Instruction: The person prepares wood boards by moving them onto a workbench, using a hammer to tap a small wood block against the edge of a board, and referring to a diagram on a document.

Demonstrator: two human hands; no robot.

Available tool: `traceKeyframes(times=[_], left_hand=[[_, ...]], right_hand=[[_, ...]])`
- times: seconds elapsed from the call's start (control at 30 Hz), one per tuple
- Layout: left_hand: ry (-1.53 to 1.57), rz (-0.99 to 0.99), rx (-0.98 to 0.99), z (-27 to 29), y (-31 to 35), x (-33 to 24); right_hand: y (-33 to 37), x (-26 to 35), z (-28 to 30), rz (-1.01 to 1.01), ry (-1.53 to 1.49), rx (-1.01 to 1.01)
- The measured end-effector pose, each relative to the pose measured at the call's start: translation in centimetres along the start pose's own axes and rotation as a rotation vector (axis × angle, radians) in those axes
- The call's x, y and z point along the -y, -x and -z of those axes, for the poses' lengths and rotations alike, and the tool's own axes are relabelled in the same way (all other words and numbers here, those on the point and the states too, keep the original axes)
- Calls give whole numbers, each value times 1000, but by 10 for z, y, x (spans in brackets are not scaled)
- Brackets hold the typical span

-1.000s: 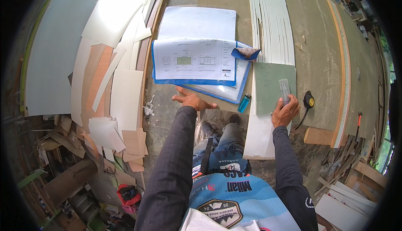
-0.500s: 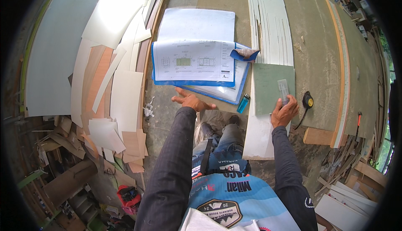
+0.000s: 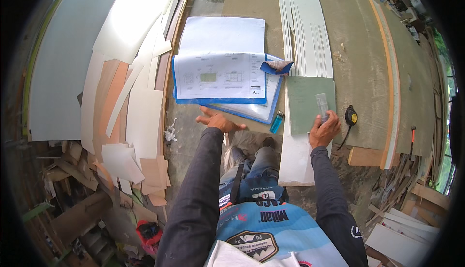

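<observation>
My left hand [image 3: 219,120] rests at the near edge of the worktable with its fingers spread, holding nothing. Just beyond it lie a blue-edged clipboard [image 3: 174,75] and printed drawings [image 3: 220,80]. On the right, my right hand [image 3: 324,130] has its fingers closed round the lower end of a small clear plastic case [image 3: 321,101]. That case is over a grey-green rectangular sheet [image 3: 302,97], which lies on a long white board [image 3: 295,163]. Between the hands are a teal lighter [image 3: 277,122] and a curled blue-backed piece of sandpaper [image 3: 277,68].
A black and yellow tape measure [image 3: 351,117] lies right of my right hand. Farther right is a long wood-edged strip [image 3: 387,78], with an orange-handled tool [image 3: 413,135] past it. Veneer offcuts and white sheets [image 3: 145,117] are piled on the left.
The whole view has shifted slightly, so the table's things appear a little farther left. Both hands keep nearly the same pose, and the clear case stays in my right hand.
</observation>
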State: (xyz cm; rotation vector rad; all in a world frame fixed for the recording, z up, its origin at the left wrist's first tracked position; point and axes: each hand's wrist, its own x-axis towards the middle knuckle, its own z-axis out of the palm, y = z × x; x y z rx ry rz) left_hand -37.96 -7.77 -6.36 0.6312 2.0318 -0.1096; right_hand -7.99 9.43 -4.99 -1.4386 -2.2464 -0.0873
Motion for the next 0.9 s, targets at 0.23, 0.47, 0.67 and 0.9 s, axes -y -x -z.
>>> traceKeyframes(times=[0.23, 0.47, 0.67, 0.9], left_hand=[[-8, 69, -67, -11, -17, 6], [41, 112, -30, 13, 14, -5], [5, 94, -123, -5, -3, -1], [45, 5, -97, -14, -16, 12]], right_hand=[[-2, 3, 0, -5, -15, -12], [-2, 2, 0, -1, -22, -10], [-1, -2, -1, -35, -79, -20], [-3, -1, -5, -44, -148, -21]])
